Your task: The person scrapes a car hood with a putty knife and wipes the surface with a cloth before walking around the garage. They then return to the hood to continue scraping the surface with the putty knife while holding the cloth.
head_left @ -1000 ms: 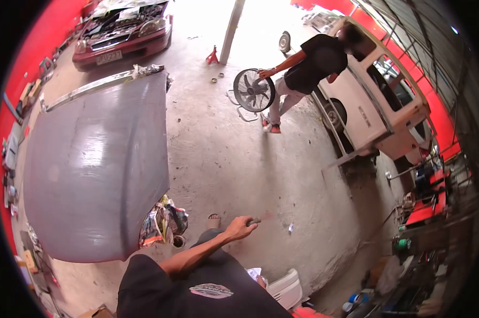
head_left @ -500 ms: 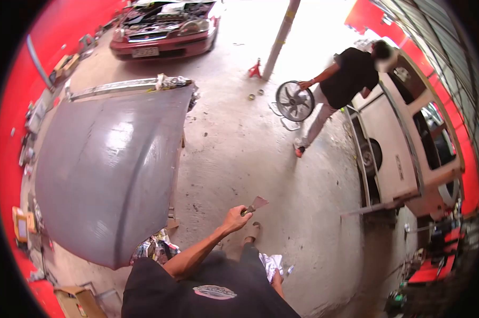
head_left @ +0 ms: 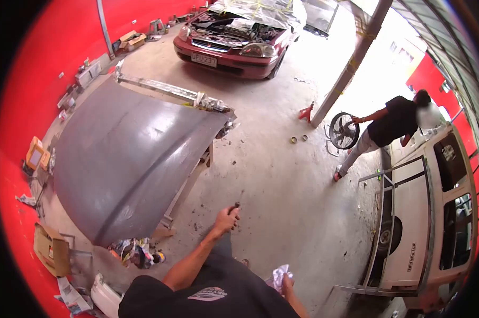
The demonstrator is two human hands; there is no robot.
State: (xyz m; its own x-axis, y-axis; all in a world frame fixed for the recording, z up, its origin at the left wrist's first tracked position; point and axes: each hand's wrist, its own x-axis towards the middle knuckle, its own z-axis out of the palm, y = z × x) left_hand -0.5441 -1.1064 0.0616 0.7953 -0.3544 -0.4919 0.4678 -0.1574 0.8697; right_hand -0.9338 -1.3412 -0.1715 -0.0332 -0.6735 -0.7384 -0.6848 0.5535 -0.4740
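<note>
Fingers of the left hand grip a scraper, blade up, clear of the gray hood; right hand clutches a rag low over the floor.

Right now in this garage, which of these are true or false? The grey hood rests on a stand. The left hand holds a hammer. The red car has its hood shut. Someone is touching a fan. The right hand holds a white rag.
1. The grey hood rests on a stand: true.
2. The left hand holds a hammer: false; it grips a scraper by the handle.
3. The red car has its hood shut: false; the engine bay is open.
4. Another person is touching a fan: true.
5. The right hand holds a white rag: true.
</note>
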